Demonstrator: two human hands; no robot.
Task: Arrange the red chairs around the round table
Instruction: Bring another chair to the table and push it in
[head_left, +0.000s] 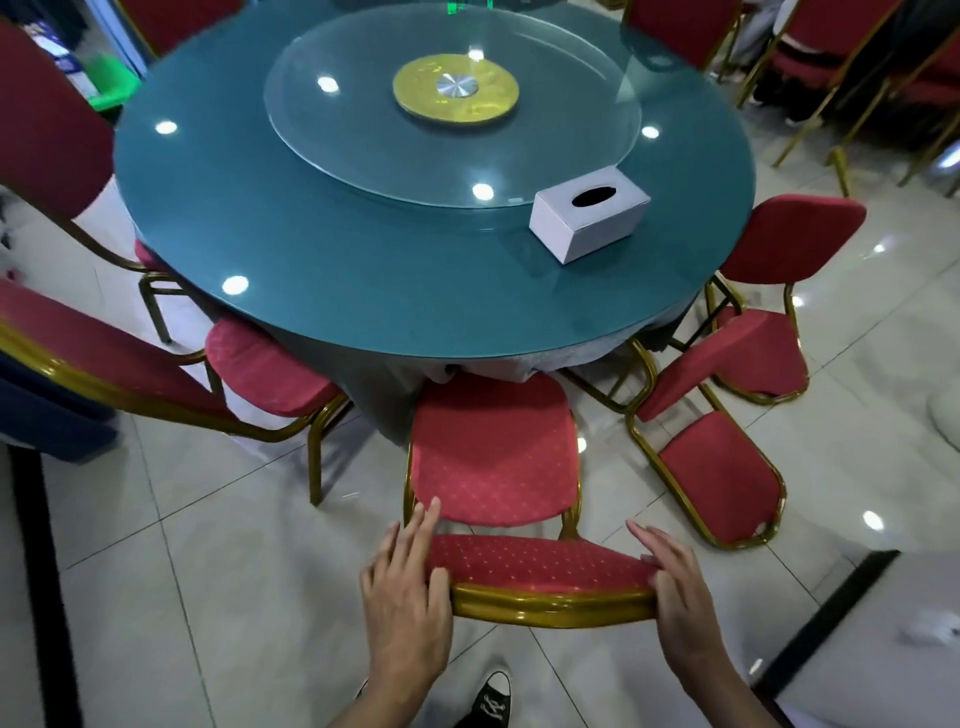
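A red chair (493, 457) with a gold frame stands right in front of me, its seat tucked against the round teal table (311, 260). My left hand (405, 597) rests on the left end of its backrest top with straight fingers. My right hand (675, 582) lies on the right end, fingers also extended. Another red chair (270, 369) stands at the left. A third red chair (711, 431) lies tipped over on the floor at the right. A fourth red chair (779, 291) stands beyond it.
A white tissue box (589, 215) sits on the table near a glass turntable (452, 104). More red chairs (857, 57) are stacked at the far right, and another chair (47, 119) stands at the far left. My black shoe (491, 701) is on the tiled floor.
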